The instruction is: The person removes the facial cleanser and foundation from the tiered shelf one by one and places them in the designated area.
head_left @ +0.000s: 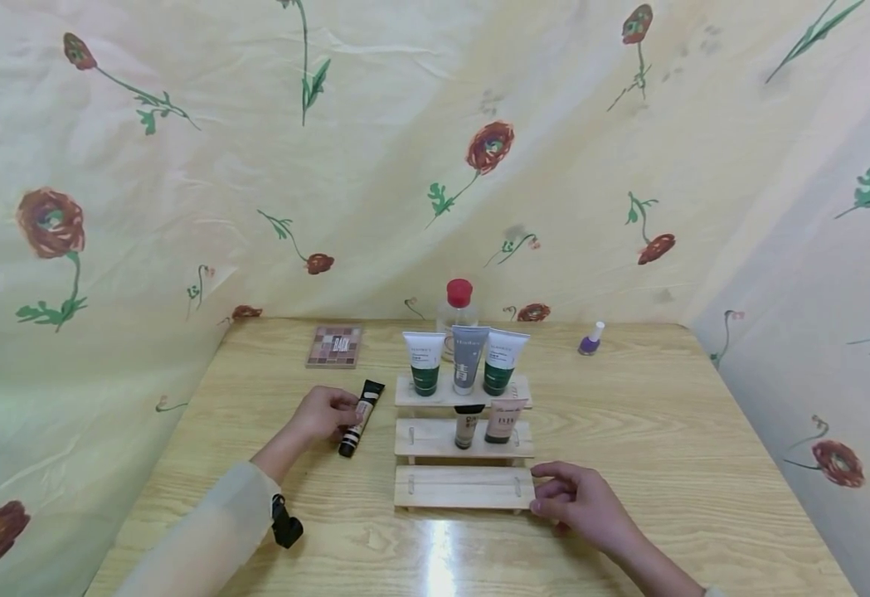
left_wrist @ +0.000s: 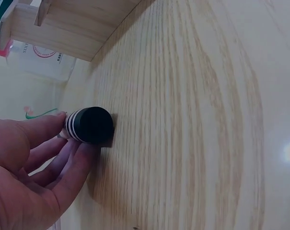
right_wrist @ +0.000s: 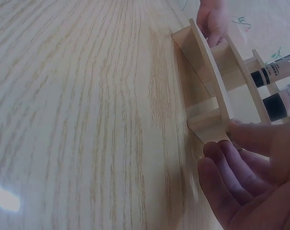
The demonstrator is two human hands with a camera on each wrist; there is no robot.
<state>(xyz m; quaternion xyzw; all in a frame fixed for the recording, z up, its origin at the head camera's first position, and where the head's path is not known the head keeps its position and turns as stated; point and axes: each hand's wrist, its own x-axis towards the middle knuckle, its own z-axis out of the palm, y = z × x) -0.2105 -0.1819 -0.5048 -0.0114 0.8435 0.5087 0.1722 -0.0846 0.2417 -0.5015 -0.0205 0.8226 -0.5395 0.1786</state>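
Observation:
My left hand [head_left: 326, 414] pinches a black cosmetic tube [head_left: 366, 406] with a pale label, left of the three-tier wooden rack [head_left: 435, 489]. In the left wrist view, the tube's round black cap [left_wrist: 94, 125] with white rings points toward the camera, close over the tabletop, thumb and fingers on either side. My right hand [head_left: 580, 502] holds the right end of the rack's lowest step, its thumb [right_wrist: 252, 136] at the board's corner. Two white-and-green tubes [head_left: 425, 377] flank a grey tube [head_left: 467, 365] on the top step. A small beige tube [head_left: 466, 429] and a pink tube [head_left: 503, 423] stand on the middle step.
Behind the rack stands a clear bottle with a red cap [head_left: 459, 292]. An eyeshadow palette [head_left: 334, 347] lies at the back left of the wooden table [head_left: 629, 398]. Purple nail polish [head_left: 590, 342] stands at the back right. A flowered cloth [head_left: 375, 149] hangs behind.

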